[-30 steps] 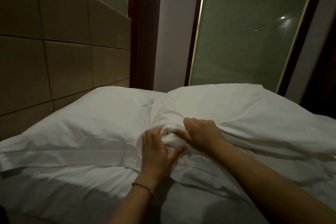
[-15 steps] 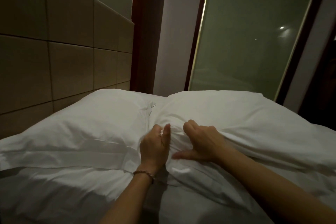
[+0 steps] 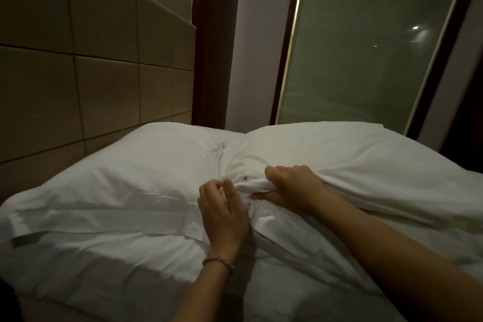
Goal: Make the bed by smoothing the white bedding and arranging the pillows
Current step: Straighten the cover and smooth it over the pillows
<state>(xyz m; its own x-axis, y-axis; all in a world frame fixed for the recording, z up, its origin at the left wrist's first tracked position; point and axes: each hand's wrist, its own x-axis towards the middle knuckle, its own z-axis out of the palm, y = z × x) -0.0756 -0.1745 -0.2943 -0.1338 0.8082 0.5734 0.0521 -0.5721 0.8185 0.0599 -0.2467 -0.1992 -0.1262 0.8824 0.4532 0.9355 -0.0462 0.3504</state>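
Two white pillows lie side by side at the head of the bed: the left pillow (image 3: 125,178) and the right pillow (image 3: 339,159). My right hand (image 3: 292,185) grips the bunched near-left corner of the right pillow, where the two meet. My left hand (image 3: 222,212), with a bracelet on its wrist, lies just left of that bunch. Its fingers are loosely curled, the tips touching the gathered cloth. The white bedding (image 3: 274,295) below the pillows is creased and partly in shadow.
A padded tan headboard (image 3: 91,86) rises behind the left pillow. A dark wooden post (image 3: 214,47) and a frosted glass panel (image 3: 366,47) with a gold frame stand behind the bed. The room is dim.
My left hand has come out of the gap between the pillows and curled its fingers against the bunched corner. My right hand has closed round that corner and gathered more cloth.
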